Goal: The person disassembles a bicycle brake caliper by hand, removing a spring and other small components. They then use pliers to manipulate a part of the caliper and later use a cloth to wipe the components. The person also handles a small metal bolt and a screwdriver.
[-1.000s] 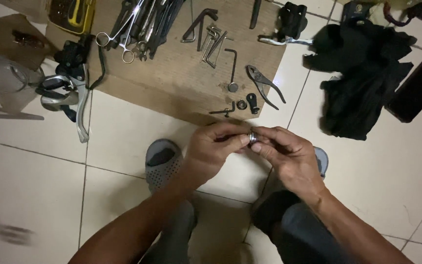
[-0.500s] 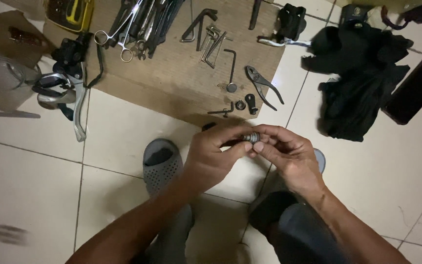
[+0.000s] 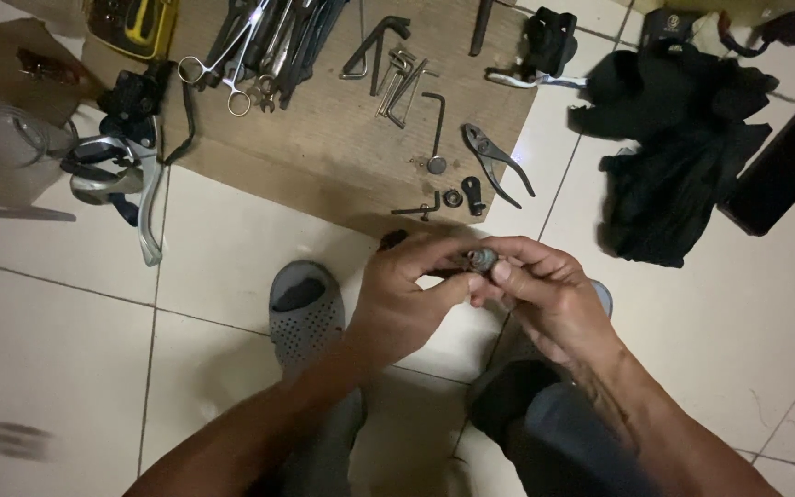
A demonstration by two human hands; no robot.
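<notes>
We see the left hand (image 3: 407,299) and the right hand (image 3: 545,290) meeting above the tiled floor (image 3: 213,267), both closed with fingertips pinching a small round metal part (image 3: 483,260) held between them, just over a grey slipper (image 3: 304,313). Beyond the hands lies a sheet of cardboard (image 3: 342,156) carrying pliers (image 3: 494,161), bent hex keys (image 3: 397,69), scissors (image 3: 232,69) and a few small loose bits near its front edge. A brake lever (image 3: 131,179) rests at the left, a black cloth (image 3: 674,147) at the right, and nothing blocks our view of the part except the fingers around it.
</notes>
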